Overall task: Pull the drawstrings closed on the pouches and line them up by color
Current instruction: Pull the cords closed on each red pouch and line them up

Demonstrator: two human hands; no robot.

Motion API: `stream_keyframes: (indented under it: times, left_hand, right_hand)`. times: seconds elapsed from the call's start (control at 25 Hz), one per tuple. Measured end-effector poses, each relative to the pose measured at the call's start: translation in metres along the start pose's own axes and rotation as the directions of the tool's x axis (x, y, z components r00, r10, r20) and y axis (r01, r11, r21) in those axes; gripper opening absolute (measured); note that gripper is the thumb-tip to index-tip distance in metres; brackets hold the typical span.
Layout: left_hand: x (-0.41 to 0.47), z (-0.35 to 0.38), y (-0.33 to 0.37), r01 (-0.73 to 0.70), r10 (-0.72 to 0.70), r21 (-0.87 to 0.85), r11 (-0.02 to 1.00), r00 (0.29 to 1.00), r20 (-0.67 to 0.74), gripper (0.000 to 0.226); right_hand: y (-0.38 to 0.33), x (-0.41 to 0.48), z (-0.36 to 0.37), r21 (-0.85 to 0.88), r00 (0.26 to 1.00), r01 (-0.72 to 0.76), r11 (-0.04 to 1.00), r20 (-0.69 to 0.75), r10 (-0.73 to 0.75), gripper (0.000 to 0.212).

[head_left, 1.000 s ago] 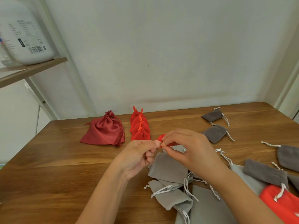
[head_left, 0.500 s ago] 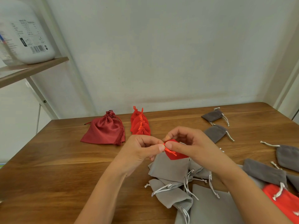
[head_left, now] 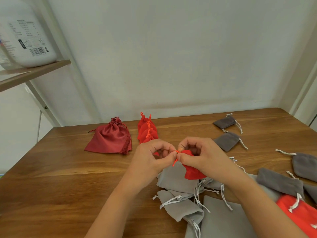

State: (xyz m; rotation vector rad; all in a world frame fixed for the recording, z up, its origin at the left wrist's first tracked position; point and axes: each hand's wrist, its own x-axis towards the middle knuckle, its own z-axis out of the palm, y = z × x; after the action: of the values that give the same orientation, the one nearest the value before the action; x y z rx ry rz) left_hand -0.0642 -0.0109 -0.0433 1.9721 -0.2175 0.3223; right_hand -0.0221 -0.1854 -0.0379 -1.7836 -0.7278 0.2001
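**small red pouch mid-cinch above the grey heap**

nearest the camera, a large grey pouch (head_left: 223, 220) lies at the bottom edge. an orange-red pouch (head_left: 298, 215) with a white cord sits to its right. just beyond them is a loose pile of light grey pouches (head_left: 178, 182), its white cords trailing under both forearms.

above that pile, the right grip (head_left: 204, 158) is clenched around the neck of the small red pouch (head_left: 193, 170), which hangs off the desk (head_left: 60, 177). the left grip (head_left: 151, 162) pinches its orange drawstring (head_left: 175, 158) right beside the right thumb. the mouth looks gathered, though whether it is fully closed cannot be told.

what could go wrong: the cord is thin and the pinch small, so a hard tug may slip it free. a tug on one side only may also run the cord through its channel. a wrist lowered onto the trailing white cords could drag grey pouches along.

for room, bare wood opens wide to the left and runs to that edge. the right side is crowded with dark grey pouches (head_left: 279, 182).

farther back, the row of red pouches (head_left: 146, 131) ends just beyond the left knuckles, so a careless set-down there could knock it askew. the dark red satin pouch (head_left: 109, 140) lies near its left. behind them the desk meets the wall. a shelf (head_left: 34, 73) with a white bottle (head_left: 29, 31) stands high on the left.
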Motion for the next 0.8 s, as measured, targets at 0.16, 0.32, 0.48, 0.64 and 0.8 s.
stream_keyframes:
  times: [0.16,0.32,0.48,0.64,0.8]
  left_hand:
    - [-0.0014,-0.0009,0.0044,-0.114,0.106,0.134,0.984,0.992,0.071,0.010]
    - [-0.0047,0.0030,0.0045,-0.181,0.144,0.259,0.949,0.977,0.154,0.013]
    - [-0.0021,0.0031,-0.0026,-0.233,0.191,0.409,0.882,0.971,0.141,0.013]
    - [-0.0021,-0.0009,-0.0041,-0.291,0.258,0.472,0.832,0.957,0.134,0.009]
    - [-0.0014,-0.0022,0.0003,-0.337,0.363,0.536,0.774,0.930,0.061,0.011]
  right_hand:
    - [-0.0024,0.0002,-0.0010,0.065,1.000,-0.024,0.998,0.001,0.024,0.010]
    - [-0.0006,0.0017,-0.0020,0.074,0.998,-0.055,0.996,-0.036,0.058,0.027]
    - [0.0042,0.0027,0.0006,-0.036,0.999,-0.044,0.998,-0.033,0.042,0.024]
    - [0.0037,0.0017,0.0003,0.053,1.000,-0.026,0.998,-0.015,0.027,0.030]
    - [0.0015,0.0011,0.0022,0.119,0.995,0.035,0.992,-0.100,-0.023,0.025]
